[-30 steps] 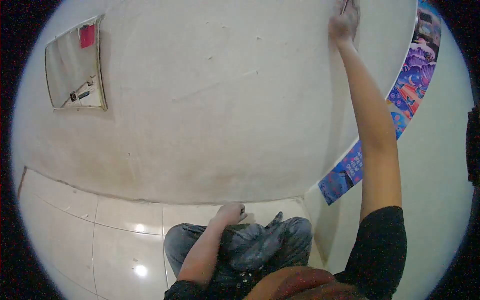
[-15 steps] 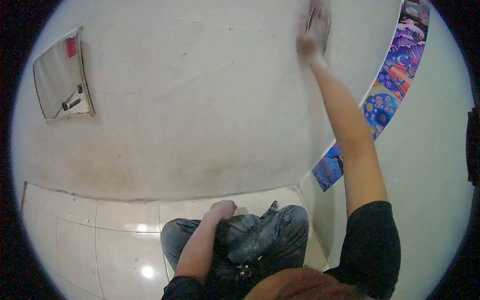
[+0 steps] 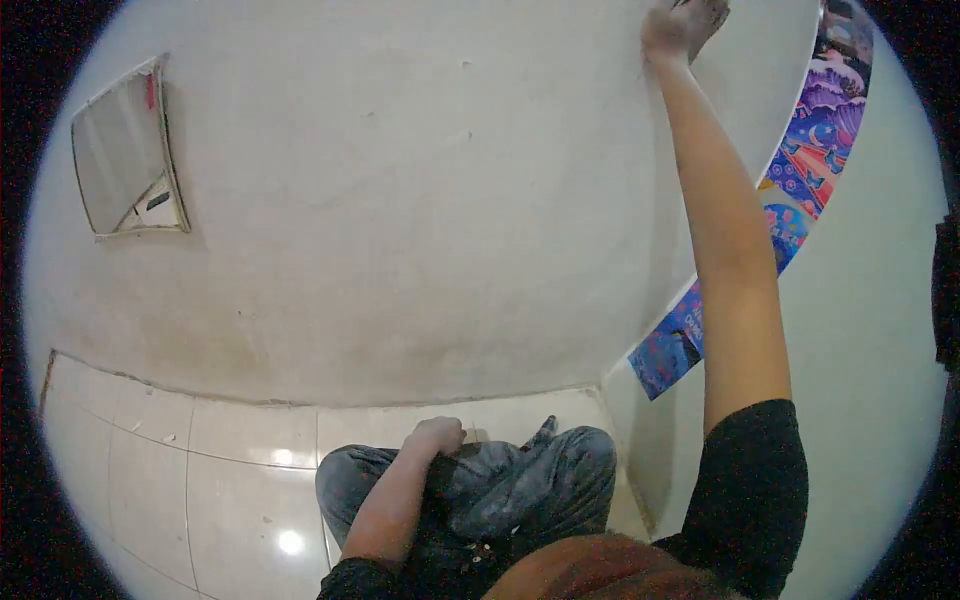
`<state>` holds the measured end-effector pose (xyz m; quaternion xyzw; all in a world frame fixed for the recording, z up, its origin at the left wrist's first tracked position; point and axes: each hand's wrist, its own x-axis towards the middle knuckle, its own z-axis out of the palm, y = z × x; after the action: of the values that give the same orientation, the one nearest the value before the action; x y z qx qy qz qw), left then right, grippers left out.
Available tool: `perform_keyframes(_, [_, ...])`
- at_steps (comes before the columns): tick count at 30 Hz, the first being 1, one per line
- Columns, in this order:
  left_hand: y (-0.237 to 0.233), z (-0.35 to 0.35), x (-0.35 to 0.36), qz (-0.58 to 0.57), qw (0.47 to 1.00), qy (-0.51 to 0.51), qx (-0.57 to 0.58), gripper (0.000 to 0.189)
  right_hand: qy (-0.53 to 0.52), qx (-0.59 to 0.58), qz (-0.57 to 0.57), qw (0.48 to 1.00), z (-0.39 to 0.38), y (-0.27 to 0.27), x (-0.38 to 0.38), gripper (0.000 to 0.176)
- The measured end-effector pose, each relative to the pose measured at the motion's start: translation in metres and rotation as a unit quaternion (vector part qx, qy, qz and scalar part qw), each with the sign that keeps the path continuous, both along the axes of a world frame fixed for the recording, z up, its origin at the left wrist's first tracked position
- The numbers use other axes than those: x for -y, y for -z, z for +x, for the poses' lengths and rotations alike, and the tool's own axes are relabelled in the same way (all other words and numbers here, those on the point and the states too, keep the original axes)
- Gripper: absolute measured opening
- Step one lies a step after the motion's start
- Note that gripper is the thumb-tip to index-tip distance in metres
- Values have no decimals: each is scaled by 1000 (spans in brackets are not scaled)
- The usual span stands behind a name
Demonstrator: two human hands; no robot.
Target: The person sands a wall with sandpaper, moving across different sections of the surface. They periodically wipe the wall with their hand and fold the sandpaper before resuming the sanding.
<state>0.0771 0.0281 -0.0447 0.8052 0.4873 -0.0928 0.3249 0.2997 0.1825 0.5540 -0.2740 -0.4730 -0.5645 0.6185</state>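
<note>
My right hand (image 3: 686, 28), pale with dust, is raised against the upper part of the whitish wall (image 3: 400, 200), close to the corner. Its fingers are bent and partly cut off by the top edge of view; what they hold, if anything, cannot be made out. My left hand (image 3: 438, 437) rests curled on the dusty dark trousers (image 3: 500, 490), over my bent leg. Nothing shows sticking out of its closed fingers. Small raised flakes or chips mark the wall to the left of my right arm.
A mirror (image 3: 125, 155) hangs on the wall at left. Colourful printed pictures (image 3: 800, 160) run in a strip along the adjoining wall, behind my right arm. Glossy tiles (image 3: 250, 510) cover the floor, with small bits of debris near the wall's base.
My right hand has moved to the right and slightly up along the wall, toward the corner. My left hand stays on my leg. The view has shifted slightly.
</note>
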Motion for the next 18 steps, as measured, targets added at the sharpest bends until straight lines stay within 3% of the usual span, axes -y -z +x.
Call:
perform_keyframes(4, [-25, 1, 6, -12, 1000, 2, 5, 42, 9, 139, 51, 989, -7, 20, 14, 63])
perform_keyframes(7, [-21, 3, 10, -23, 1000, 16, -12, 41, -41, 137, -3, 990, -8, 31, 19, 61])
perform_keyframes(11, [9, 9, 4, -10, 1000, 4, -19, 41, 13, 135, -13, 991, -3, 35, 13, 60])
perform_keyframes(14, [2, 8, 3, -56, 997, 15, -46, 42, 32, 142, -34, 989, 1, 35, 11, 61])
perform_keyframes(18, [-2, 6, 10, -31, 999, 8, -44, 44, 20, 118, -103, 987, -6, 40, 25, 61])
